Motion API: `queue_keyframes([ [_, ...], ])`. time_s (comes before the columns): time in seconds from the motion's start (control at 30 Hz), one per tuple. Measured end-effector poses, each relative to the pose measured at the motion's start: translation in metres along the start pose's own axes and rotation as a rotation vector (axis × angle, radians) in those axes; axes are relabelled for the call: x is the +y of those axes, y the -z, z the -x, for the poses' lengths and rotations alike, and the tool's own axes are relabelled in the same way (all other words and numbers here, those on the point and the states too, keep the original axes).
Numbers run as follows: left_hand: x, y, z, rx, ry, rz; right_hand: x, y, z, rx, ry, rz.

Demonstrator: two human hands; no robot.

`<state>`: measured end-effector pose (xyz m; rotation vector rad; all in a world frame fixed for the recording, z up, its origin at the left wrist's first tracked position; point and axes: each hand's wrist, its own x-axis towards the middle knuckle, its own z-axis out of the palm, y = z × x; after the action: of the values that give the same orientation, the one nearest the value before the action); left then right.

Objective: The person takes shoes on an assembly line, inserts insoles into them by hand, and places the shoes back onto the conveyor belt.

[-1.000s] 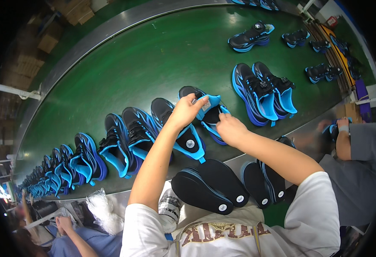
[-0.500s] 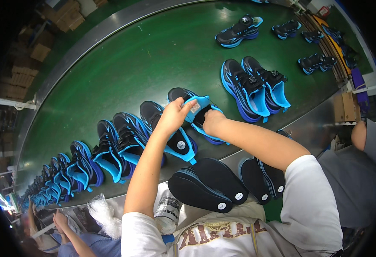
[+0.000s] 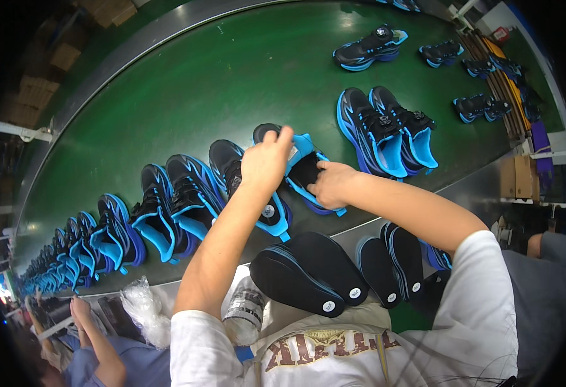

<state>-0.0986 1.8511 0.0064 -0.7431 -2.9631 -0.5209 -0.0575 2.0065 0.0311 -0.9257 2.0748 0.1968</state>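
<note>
A black sneaker [image 3: 317,201] with bright blue lining lies on the green conveyor before me, its opening toward me and its tongue pulled up. My left hand [image 3: 267,161] is closed over the tongue and front upper, partly hiding them. At the collar's right side, my right hand [image 3: 334,185] grips the edge, fingertips at the opening. Just left, partly behind my left forearm, stands a matching sneaker [image 3: 223,155] with a white round sticker visible inside. Black insoles [image 3: 305,271] with white round stickers lie stacked close to my body, and smaller insoles [image 3: 379,271] sit to their right.
A long row of like sneakers [image 3: 118,229] runs off to the left. A finished-looking pair [image 3: 376,132] stands at right, with another sneaker [image 3: 367,48] beyond. Near me are a clear plastic bag [image 3: 144,306] and a printed roll [image 3: 244,309]. Another person's arms [image 3: 96,338] show lower left.
My left hand has shifted up over the sneaker's front, with its fingers raised. My right hand has drawn back from deep inside the opening to the collar's right edge.
</note>
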Motion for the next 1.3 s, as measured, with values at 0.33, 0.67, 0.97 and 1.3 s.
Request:
queue_keyframes([
  [0.33,0.003,-0.008,-0.002,-0.110,-0.214,-0.127,-0.015,-0.074,0.012,1.277,-0.032,-0.256],
  [0.67,0.024,-0.008,0.027,0.009,-0.335,-0.567,-0.056,-0.122,0.025,1.385,-0.183,-0.639],
  [0.97,-0.001,0.037,-0.004,-0.326,0.236,0.655,-0.164,-0.128,0.048,0.986,-0.070,-0.465],
  [1.3,0.044,0.046,-0.005,0.066,0.546,1.814,-0.189,-0.177,0.064,0.875,-0.180,-0.511],
])
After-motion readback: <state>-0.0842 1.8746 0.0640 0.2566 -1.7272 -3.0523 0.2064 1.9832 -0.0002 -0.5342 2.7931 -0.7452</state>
